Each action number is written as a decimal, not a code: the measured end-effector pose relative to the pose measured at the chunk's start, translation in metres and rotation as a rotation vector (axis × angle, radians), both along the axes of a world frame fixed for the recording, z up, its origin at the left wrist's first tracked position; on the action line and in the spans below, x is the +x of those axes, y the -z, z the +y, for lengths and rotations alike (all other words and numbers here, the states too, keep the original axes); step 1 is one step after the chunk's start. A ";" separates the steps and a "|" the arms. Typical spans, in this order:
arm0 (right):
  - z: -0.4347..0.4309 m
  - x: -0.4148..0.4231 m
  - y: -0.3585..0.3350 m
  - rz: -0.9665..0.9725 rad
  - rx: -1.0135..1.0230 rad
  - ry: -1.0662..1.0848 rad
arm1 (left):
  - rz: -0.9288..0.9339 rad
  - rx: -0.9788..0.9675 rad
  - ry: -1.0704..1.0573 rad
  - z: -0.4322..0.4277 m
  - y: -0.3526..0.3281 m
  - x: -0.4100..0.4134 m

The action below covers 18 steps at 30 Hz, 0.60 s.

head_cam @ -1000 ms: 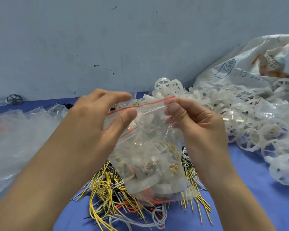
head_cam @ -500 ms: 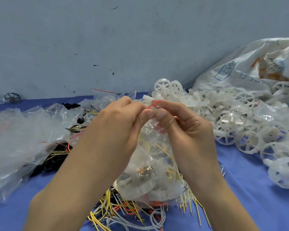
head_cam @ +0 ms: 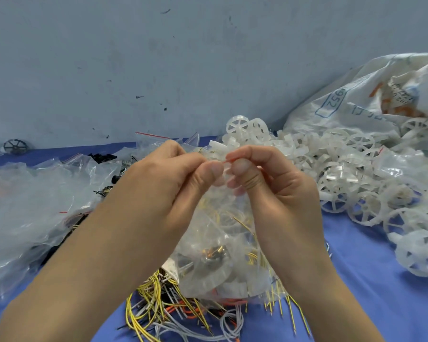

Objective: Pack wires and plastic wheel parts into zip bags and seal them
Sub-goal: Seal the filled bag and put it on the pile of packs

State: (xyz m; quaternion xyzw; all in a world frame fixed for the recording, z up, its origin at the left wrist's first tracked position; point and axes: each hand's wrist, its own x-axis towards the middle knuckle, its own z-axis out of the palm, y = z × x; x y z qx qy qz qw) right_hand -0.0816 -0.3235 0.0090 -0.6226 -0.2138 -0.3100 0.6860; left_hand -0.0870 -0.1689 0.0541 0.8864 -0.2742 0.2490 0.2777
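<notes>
A blue surface [head_cam: 371, 267] is seen, backed by a pale grey-blue wall [head_cam: 183, 58] that is marked with small dark scuffs and specks. At the far right, a large white sack [head_cam: 356, 99] is slumped against the wall; a blue printed box with numerals and some orange lettering are borne on its side. At the far left, close to the wall, a small dark spoked wheel [head_cam: 15, 146] is set upright on the surface.

Zip bag [head_cam: 215, 245] sits centre above wires [head_cam: 163, 309]; plastic wheels [head_cam: 344, 176] right, empty bags [head_cam: 30, 206] left.
</notes>
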 end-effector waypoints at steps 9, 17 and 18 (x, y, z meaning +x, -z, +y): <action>-0.001 0.005 0.005 0.195 0.022 -0.102 | -0.122 -0.038 -0.027 -0.002 0.001 0.005; -0.001 0.005 0.004 0.119 0.035 -0.114 | 0.006 -0.052 0.013 -0.003 0.004 0.005; 0.000 0.006 0.004 0.109 0.044 -0.118 | 0.005 -0.042 0.022 -0.003 0.004 0.005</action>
